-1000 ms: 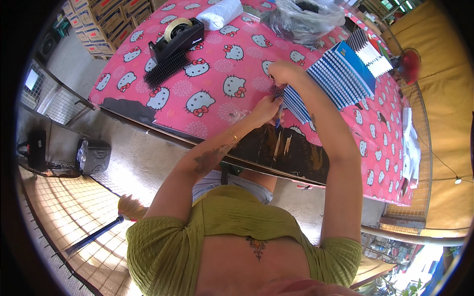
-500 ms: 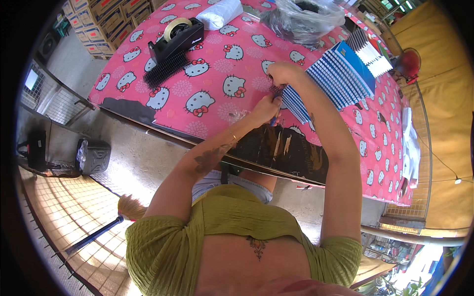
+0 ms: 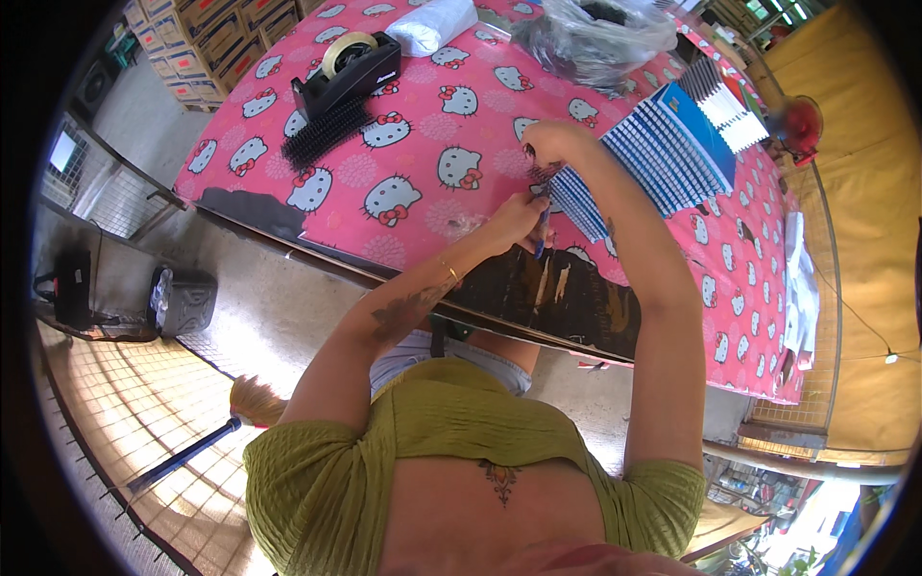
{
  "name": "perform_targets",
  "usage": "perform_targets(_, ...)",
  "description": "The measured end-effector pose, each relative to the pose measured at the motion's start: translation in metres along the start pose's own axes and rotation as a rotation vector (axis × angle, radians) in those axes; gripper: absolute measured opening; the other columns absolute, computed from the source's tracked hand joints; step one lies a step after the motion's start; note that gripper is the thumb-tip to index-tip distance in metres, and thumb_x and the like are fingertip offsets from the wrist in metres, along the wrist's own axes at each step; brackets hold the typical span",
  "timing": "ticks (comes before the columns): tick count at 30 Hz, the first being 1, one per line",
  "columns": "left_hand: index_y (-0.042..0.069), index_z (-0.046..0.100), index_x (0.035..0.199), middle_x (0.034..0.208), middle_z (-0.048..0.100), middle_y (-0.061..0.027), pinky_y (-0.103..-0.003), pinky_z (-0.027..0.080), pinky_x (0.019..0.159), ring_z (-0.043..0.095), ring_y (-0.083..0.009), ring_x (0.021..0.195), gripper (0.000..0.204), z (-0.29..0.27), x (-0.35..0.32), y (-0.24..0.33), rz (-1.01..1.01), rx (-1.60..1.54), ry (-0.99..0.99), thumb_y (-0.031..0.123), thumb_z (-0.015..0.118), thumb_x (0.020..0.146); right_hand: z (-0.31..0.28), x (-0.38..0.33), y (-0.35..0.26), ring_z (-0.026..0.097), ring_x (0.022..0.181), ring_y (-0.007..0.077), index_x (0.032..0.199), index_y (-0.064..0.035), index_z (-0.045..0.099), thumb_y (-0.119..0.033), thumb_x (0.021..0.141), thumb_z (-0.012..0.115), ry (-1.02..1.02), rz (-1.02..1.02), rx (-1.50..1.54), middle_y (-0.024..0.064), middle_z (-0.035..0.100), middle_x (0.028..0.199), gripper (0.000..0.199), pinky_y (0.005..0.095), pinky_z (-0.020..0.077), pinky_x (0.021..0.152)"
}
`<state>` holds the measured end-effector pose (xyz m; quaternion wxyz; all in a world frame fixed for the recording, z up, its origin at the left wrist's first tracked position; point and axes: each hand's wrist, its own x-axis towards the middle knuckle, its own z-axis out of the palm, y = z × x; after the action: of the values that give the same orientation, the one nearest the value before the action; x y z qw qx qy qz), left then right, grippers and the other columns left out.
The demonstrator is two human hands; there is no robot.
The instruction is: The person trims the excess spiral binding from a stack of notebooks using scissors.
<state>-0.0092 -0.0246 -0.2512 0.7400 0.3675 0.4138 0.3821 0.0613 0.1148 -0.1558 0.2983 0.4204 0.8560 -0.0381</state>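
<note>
My left hand is closed around a slim thing with a blue end, which sticks out below the fingers; its exact kind is unclear. Just beyond it, my right hand is bent down at the wrist, its fingers curled and mostly hidden. Between the two hands shows a dark, ridged piece, too small to name. To the right of the hands, partly behind my right forearm, lies a fanned row of blue-and-white notebooks with bound edges.
Black plastic binding combs lie beside a black tape dispenser at the left. Farther back are a white roll and a clear plastic bag. The pink patterned table cover is torn along the near edge.
The blue end below my left hand is tilted more upright and shows more. Both hands stay close together at the same spot. The whole view has shifted slightly.
</note>
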Motion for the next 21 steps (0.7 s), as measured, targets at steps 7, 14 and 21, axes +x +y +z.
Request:
perform_targets(7, -0.004, 0.049, 0.103, 0.085, 0.066, -0.0206, -0.040, 0.060, 0.050, 0.070, -0.0303, 0.069, 0.033, 0.001, 0.008, 0.004, 0.009, 0.044, -0.011, 0.028, 0.040, 0.101, 0.006, 0.008, 0.009, 0.069, 0.069, 0.0277, 0.097, -0.0017, 0.067, -0.002, 0.063, 0.071, 0.034, -0.056, 0.012, 0.0151, 0.069, 0.080, 0.034, 0.0403, 0.0535, 0.057)
perform_targets(14, -0.003, 0.048, 0.100, 0.082, 0.065, -0.0196, -0.043, 0.059, 0.050, 0.069, -0.0303, 0.066, 0.030, 0.002, 0.014, -0.003, 0.090, 0.117, 0.019, 0.026, 0.041, 0.101, 0.002, 0.006, -0.010, 0.069, 0.081, 0.0302, 0.097, -0.0041, 0.071, -0.004, 0.063, 0.074, -0.033, -0.006, -0.023, 0.0154, 0.070, 0.089, 0.035, 0.0414, 0.0549, 0.066)
perform_targets(21, -0.004, 0.046, 0.102, 0.086, 0.065, -0.0234, -0.045, 0.059, 0.053, 0.071, -0.0360, 0.075, 0.032, 0.000, 0.005, 0.002, -0.064, -0.041, -0.016, 0.028, 0.039, 0.101, 0.001, 0.000, -0.008, 0.069, 0.086, 0.0298, 0.097, -0.0058, 0.071, -0.003, 0.062, 0.073, 0.007, -0.035, -0.028, 0.0136, 0.071, 0.092, 0.035, 0.0417, 0.0557, 0.068)
